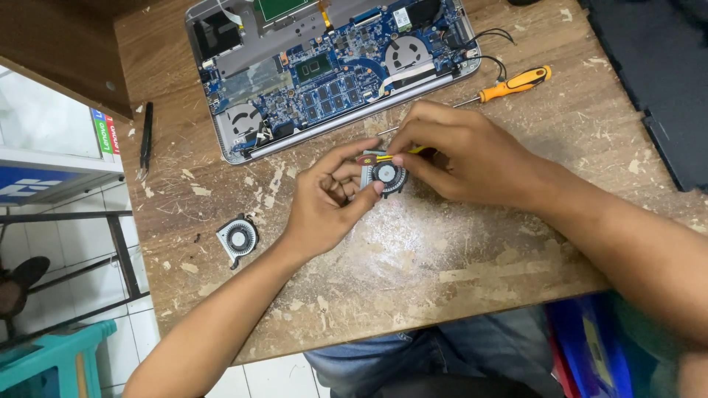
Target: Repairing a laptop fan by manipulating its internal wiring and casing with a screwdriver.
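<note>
The fingers of both hands pinch the small cooling fan (386, 175) between them above the surface (457, 250), left hand (328, 203) from below-left, right hand (457, 158) closing from the right

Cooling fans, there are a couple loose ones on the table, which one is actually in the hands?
The cooling fan at the table's middle, pinched between the left hand and right hand. The other loose fan lies untouched near the table's left edge.
</note>
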